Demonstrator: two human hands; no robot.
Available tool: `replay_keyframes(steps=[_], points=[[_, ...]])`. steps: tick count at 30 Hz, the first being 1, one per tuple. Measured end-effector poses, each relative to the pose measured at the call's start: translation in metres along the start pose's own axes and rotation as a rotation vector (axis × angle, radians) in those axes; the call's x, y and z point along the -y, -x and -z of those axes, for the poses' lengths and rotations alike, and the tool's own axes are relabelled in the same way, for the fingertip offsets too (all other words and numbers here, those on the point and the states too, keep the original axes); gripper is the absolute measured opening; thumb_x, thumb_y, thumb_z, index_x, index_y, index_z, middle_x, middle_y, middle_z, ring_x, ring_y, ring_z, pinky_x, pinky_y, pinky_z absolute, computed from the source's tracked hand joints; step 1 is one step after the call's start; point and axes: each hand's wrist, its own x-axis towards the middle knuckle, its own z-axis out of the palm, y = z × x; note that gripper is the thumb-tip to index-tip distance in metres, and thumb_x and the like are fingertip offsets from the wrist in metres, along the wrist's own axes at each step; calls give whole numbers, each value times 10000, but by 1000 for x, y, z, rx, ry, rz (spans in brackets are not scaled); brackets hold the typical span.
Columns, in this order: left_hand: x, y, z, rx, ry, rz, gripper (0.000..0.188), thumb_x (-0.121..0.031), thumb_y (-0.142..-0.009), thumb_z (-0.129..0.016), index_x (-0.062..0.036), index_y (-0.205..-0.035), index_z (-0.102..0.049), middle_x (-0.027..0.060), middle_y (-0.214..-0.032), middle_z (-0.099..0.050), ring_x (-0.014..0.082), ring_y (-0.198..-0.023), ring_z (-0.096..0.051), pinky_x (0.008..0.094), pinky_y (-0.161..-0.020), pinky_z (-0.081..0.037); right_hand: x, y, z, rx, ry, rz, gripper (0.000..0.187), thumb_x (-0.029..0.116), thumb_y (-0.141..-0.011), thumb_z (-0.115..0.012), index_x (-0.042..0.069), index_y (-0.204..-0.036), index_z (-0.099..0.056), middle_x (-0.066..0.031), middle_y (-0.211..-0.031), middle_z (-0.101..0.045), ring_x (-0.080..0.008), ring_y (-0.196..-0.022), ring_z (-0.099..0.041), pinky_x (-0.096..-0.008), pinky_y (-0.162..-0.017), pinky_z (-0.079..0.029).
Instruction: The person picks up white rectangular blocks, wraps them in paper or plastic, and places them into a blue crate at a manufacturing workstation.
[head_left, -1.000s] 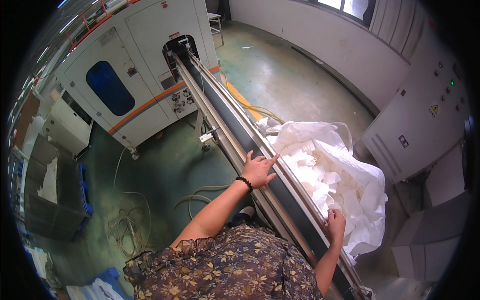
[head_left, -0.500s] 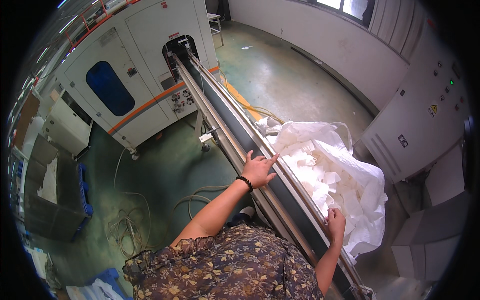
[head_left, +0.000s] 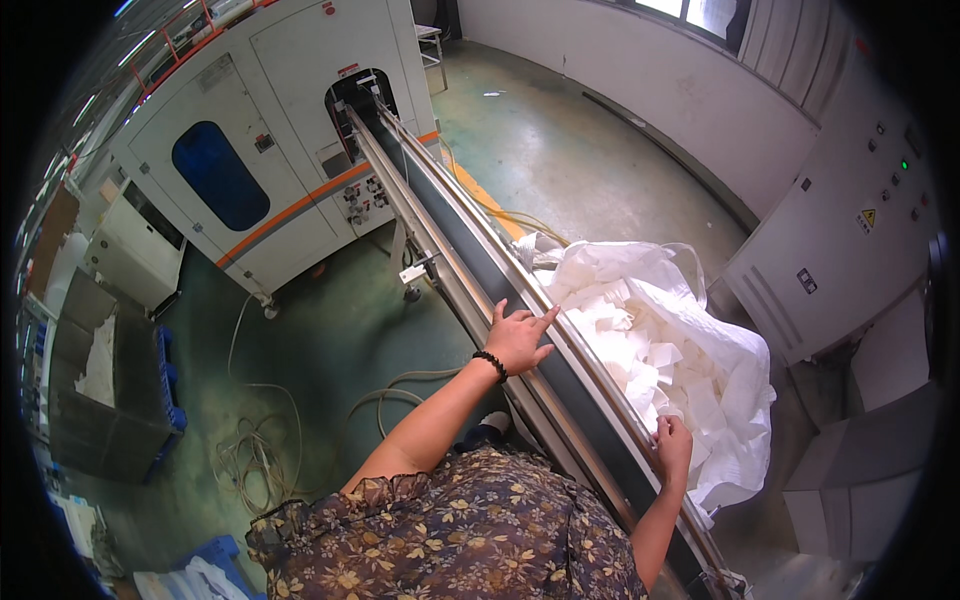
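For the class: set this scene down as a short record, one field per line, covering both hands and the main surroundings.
Left hand: fingers spread, over the conveyor
Left wrist: dark beaded bracelet
Right hand: fingers curled, at the conveyor's right side; whether it holds anything is unclear
Beside conveyor, right: open white bag containing white pieces
Conveyor's far end: opening in a large pale machine

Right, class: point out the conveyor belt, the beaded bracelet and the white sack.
Conveyor belt (head_left: 578, 405), head view: its dark surface.
Beaded bracelet (head_left: 494, 362), head view: its black beads.
White sack (head_left: 738, 368), head view: its right side wall.
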Motion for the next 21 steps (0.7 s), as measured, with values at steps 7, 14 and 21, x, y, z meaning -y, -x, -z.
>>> replay_keyframes(steps=[7,14,21], points=[[2,1,0,19,0,1,747,-434,-928,-556,-237,-1560,-210,64,-1185,-670,272,-1232,-538,602,-1121,-165,5,2,0,2,2,16,264,242,-956,-557,7,-975,-676,-126,-677,-674,-219,-623,-674,-360,-623,-507],[2,1,0,9,0,-4,751,-437,-927,-557,-240,-1561,-205,64,-1194,-666,275,-1230,-538,602,-1120,-167,1,1,0,-1,-27,13,238,205,-959,-570,-4,-978,-683,-88,-678,-639,-139,-578,-586,-306,-540,-460],[2,1,0,9,-8,0,752,-439,-929,-555,-243,-1562,-200,63,-1208,-663,274,-1237,-535,602,-1121,-165,5,2,0,9,-27,-5,249,227,-961,-562,6,-978,-675,-108,-676,-659,-183,-606,-639,-336,-589,-488]])
